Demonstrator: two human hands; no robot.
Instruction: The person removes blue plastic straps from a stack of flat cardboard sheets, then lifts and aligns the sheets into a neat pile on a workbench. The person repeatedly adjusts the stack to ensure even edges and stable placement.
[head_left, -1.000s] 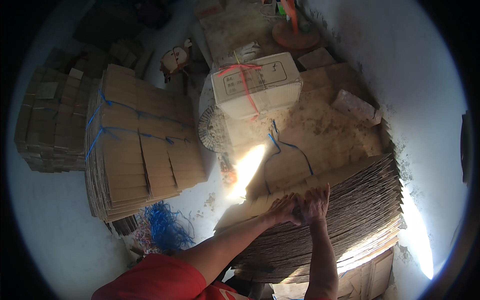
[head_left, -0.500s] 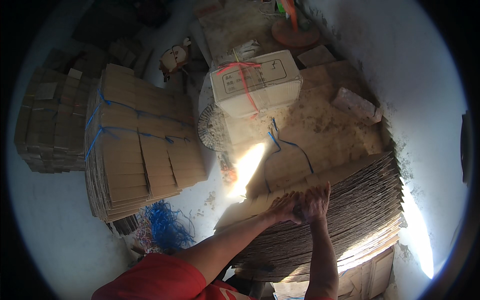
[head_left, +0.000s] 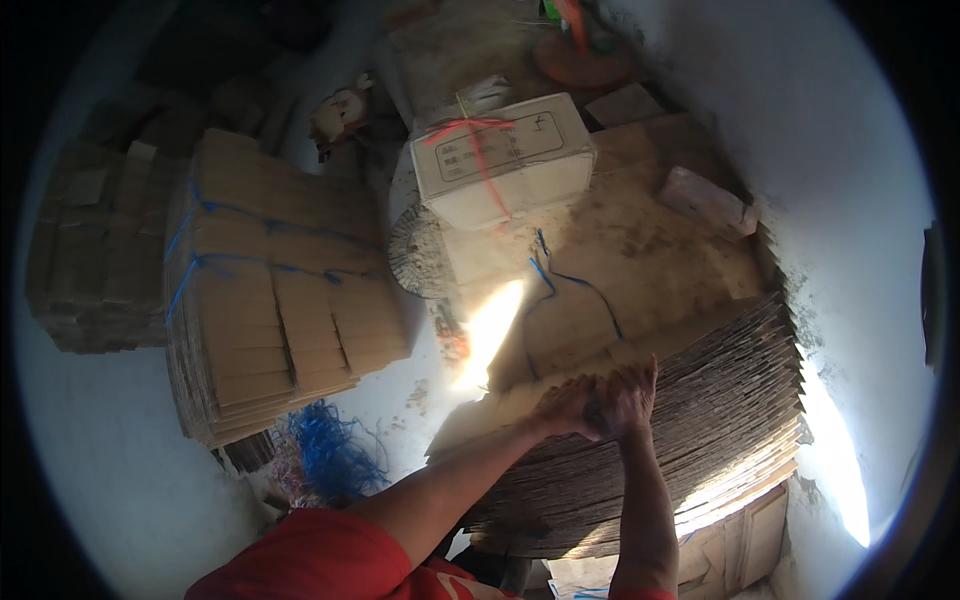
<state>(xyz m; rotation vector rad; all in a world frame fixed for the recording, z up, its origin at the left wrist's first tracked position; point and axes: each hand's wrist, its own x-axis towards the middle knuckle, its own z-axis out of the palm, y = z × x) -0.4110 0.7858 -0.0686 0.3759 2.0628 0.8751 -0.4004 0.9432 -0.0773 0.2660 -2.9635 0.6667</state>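
A tall stack of flattened cardboard sheets (head_left: 720, 400) stands on edge in front of me, leaning against the right wall. My left hand (head_left: 565, 408) and my right hand (head_left: 628, 398) meet side by side at the top edge of the front sheets, fingers curled over the cardboard. Both hands grip the same few sheets near the stack's left end. A blue cord (head_left: 570, 285) lies across the flat cardboard behind the stack.
A bundle of flat cardboard tied with blue cord (head_left: 270, 300) stands to the left, with another bundle (head_left: 90, 260) beyond it. A white box with red string (head_left: 505, 155) sits on a woven sack. Loose blue cord (head_left: 325, 455) lies on the floor. A brick (head_left: 705, 200) rests at the right.
Both hands stay at the top edge of the cardboard stack. The right hand has shifted slightly and the view has tilted a little; nothing else moved.
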